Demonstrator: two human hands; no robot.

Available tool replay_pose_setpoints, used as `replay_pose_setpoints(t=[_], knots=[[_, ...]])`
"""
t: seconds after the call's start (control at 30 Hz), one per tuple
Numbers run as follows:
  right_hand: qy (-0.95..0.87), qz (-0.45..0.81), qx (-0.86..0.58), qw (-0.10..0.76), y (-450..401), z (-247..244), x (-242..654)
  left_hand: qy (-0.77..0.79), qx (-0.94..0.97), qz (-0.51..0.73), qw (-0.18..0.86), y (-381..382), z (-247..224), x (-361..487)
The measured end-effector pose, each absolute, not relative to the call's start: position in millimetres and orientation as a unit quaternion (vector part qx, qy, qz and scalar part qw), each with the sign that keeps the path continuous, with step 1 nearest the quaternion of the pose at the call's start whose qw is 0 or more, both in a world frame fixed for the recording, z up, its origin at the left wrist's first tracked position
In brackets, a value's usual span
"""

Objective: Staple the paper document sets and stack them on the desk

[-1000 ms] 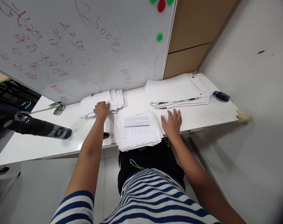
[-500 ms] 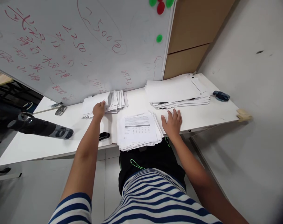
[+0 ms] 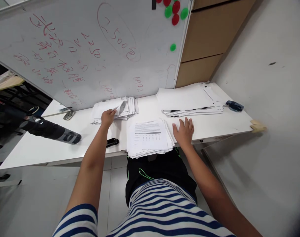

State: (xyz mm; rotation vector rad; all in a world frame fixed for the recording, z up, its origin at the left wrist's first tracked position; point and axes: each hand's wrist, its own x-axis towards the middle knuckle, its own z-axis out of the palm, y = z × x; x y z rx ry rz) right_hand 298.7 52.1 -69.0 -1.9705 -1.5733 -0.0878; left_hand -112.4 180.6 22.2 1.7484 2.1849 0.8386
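Observation:
My left hand (image 3: 107, 118) is at the left paper stack (image 3: 130, 107), its fingers closed on the near corner of a top sheet (image 3: 106, 104). That sheet's right side curls up from the pile. A printed stack of papers (image 3: 150, 136) lies in front of me at the desk's front edge, a little past it. To the right of that stack, my right hand (image 3: 184, 131) lies palm down on the desk with spread fingers, holding nothing. Beyond it is a wider stack of large white sheets (image 3: 186, 97). A black stapler (image 3: 112, 142) lies near my left forearm.
A dark bottle (image 3: 51, 130) stands on the left of the white desk (image 3: 90, 144), near a computer mouse (image 3: 69, 115). A whiteboard (image 3: 73, 19) and cardboard boxes (image 3: 201, 42) rise behind. At right are a dark blue object (image 3: 234, 106) and a tan wrapped corner (image 3: 258, 126).
The view has tilted and shifted slightly, so more of the whiteboard magnets show. My left hand still grips the sheet, whose edge is lifted a bit differently. My right hand stays on the desk.

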Motion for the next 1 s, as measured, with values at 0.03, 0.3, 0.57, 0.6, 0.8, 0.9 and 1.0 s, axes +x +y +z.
replay_pose_setpoints(t=[0.03, 0.3, 0.57, 0.6, 0.8, 0.9, 1.0], knots=[[-0.594, -0.032, -0.744, 0.304, 52, -69, 299, 0.746, 0.594, 0.281, 0.110, 180, 23, -111], [-0.593, -0.035, -0.746, 0.301, 53, -68, 298, 0.776, 0.569, 0.264, 0.069, 186, 25, -103], [-0.591, -0.019, -0.745, 0.307, 53, -67, 298, 0.755, 0.524, 0.358, 0.164, 197, 16, -102], [-0.592, -0.019, -0.744, 0.310, 53, -67, 298, 0.748, 0.509, 0.382, 0.186, 199, 16, -103], [-0.590, -0.026, -0.744, 0.314, 53, -67, 298, 0.731, 0.390, 0.477, 0.292, 205, 27, -111], [-0.592, -0.030, -0.742, 0.314, 52, -66, 298, 0.725, 0.371, 0.517, 0.265, 202, 42, -107], [-0.590, -0.026, -0.741, 0.320, 53, -68, 298, 0.672, 0.438, 0.549, 0.234, 185, 64, -90]])
